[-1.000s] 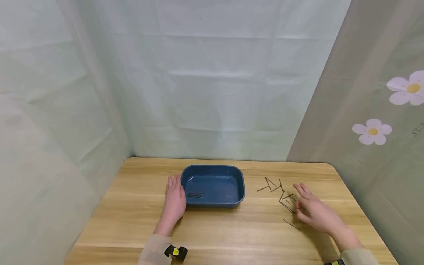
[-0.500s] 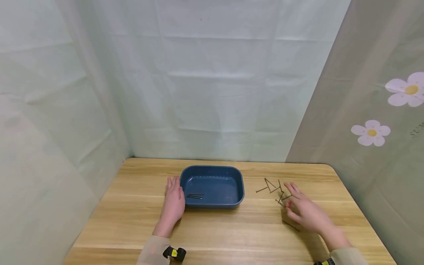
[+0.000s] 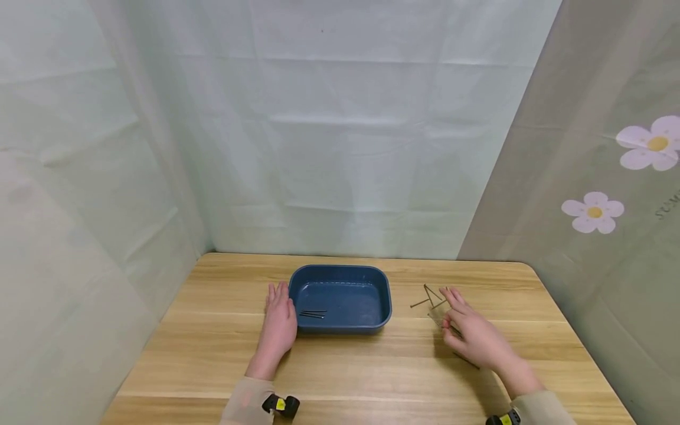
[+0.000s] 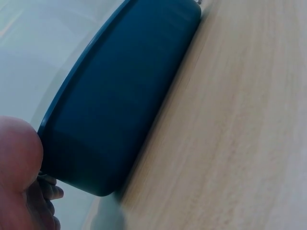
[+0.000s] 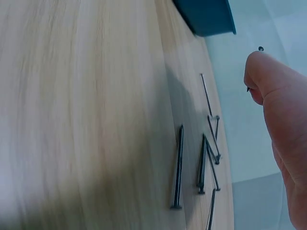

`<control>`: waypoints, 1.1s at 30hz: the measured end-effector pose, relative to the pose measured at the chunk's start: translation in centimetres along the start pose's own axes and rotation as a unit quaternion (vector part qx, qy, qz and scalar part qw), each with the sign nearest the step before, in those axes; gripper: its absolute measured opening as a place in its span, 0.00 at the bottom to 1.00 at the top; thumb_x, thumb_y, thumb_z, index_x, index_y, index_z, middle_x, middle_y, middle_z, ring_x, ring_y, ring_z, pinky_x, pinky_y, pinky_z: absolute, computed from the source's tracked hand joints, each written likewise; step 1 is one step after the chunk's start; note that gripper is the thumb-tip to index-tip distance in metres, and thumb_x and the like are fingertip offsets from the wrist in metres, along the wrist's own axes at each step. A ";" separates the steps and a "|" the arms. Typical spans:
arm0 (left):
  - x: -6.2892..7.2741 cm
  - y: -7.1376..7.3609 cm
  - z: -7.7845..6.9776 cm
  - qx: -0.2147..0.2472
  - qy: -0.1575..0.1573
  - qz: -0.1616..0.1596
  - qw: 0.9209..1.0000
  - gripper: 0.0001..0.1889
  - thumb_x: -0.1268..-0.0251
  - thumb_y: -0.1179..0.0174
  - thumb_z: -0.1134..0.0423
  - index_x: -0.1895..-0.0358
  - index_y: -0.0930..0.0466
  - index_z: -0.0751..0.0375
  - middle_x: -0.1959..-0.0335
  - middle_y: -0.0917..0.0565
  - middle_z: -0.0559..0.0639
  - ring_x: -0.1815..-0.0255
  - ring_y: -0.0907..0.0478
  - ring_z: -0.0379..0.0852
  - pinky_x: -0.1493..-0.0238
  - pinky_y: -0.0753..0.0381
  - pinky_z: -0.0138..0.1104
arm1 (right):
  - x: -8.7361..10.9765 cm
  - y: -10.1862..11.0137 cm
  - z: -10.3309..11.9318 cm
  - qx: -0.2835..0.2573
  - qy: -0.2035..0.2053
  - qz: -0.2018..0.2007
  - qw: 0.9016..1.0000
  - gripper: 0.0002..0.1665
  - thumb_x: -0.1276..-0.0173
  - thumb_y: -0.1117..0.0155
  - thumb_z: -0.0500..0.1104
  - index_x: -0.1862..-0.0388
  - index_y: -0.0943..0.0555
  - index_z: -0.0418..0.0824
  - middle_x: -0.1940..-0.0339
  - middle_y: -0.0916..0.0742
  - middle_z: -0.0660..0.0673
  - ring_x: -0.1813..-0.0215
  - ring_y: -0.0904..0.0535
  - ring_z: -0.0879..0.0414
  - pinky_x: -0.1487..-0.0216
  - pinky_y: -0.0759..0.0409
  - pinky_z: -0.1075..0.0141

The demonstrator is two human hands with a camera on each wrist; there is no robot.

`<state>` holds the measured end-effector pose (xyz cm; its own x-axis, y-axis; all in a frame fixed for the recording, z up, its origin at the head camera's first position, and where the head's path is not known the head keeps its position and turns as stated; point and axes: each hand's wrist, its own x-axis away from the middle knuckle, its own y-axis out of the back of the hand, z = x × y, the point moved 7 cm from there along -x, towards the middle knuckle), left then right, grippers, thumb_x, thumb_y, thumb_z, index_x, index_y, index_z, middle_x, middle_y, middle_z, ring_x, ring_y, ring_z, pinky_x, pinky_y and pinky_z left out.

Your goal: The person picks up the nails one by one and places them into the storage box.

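My left hand lies against the left side of a dark blue rectangular bin, fingers fairly straight along its wall. The left wrist view shows the thumb at the bin's corner. Inside the bin, several thin nails lie at the near left. To the right of the bin, my right hand pinches a nail between thumb and forefinger; the nail's head and tip stick out past the fingers in the right wrist view. Below that hand, several loose nails are scattered on the table.
The wooden table has its back edge against a pale hanging cloth. A flower-printed cloth hangs at the right. A few nails lie between the bin and my right hand.
My right hand has moved left toward the bin, carrying the pinched nail over the scattered ones. The left hand and the bin have stayed in place.
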<state>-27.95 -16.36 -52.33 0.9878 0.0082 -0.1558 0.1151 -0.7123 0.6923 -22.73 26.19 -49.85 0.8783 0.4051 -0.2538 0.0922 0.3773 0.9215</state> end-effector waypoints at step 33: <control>-0.2 0.0 0.0 0.011 -0.022 -0.010 1.000 0.27 0.14 0.60 0.71 0.23 0.44 0.88 0.19 0.43 0.79 0.15 0.58 0.76 0.17 0.56 0.66 | -4.0 -1.2 5.1 0.006 0.046 -0.021 0.999 0.09 0.31 0.31 0.40 0.64 0.22 0.52 0.14 0.35 0.39 0.15 0.41 0.36 0.33 0.19 0.40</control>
<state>-28.11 -16.38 -52.34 0.9794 -0.0078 -0.2015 0.1326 -0.7281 0.6725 -23.95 19.86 -48.44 0.8267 0.4638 -0.3184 0.1345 0.3866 0.9124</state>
